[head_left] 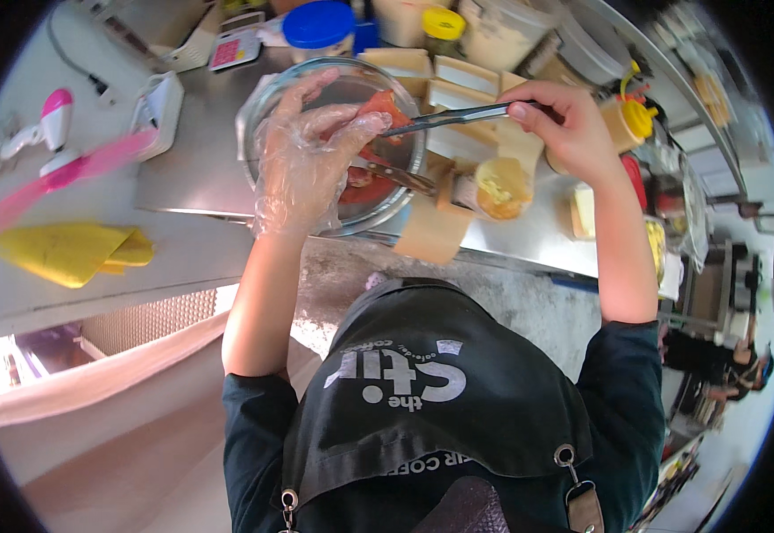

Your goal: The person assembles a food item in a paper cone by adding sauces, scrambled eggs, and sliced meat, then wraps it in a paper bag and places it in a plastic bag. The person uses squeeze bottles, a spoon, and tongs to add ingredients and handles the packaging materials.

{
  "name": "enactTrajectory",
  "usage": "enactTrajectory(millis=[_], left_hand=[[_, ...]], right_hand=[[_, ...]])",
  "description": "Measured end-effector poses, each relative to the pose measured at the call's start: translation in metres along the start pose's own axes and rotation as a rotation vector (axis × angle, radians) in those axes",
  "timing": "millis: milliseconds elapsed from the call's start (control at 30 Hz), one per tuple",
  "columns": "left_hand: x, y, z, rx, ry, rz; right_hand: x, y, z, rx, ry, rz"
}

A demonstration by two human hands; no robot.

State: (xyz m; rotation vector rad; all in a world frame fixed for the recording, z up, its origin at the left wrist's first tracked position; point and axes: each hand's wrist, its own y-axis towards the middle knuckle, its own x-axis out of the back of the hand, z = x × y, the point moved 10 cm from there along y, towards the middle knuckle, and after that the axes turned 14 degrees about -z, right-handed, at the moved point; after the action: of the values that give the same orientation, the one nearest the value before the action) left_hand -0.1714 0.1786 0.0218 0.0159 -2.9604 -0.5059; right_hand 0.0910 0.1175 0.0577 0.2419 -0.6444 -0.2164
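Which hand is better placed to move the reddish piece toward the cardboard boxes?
Probably the right hand, holding black tongs with tips at the reddish piece and nearer the cardboard boxes; the gloved left hand is over the bowl.

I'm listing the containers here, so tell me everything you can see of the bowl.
The bowl is round, wide and shiny, silvery like metal, with a bright rim. It stands open side up on the counter, near the front edge, beside cardboard boxes. Reddish food lies inside. A utensil's brown handle reaches over its right side. The gloved left hand is above it, hiding much of its left half; whether the hand touches the rim is unclear.
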Motion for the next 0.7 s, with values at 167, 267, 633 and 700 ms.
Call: enactTrajectory(millis=[167, 267, 633, 700], left_hand=[[-0.07, -0.037, -0.036, -0.394, 0.228, 0.087], [-0.108, -0.064, -0.039, -0.527, 0.356, 0.13], [-0.135, -0.096, -0.016, -0.497, 0.585, 0.202], [-0.137, -0.097, -0.022, -0.531, 0.6, 0.194]], right_hand=[[0.074, -0.056, 0.005, 0.014, -0.279, -0.094], [0.094, -0.08, -0.004, 0.048, -0.371, -0.138], [0.06, -0.1, -0.053, 0.117, -0.487, -0.04], [0.07, -0.098, -0.045, 0.137, -0.495, -0.06]])
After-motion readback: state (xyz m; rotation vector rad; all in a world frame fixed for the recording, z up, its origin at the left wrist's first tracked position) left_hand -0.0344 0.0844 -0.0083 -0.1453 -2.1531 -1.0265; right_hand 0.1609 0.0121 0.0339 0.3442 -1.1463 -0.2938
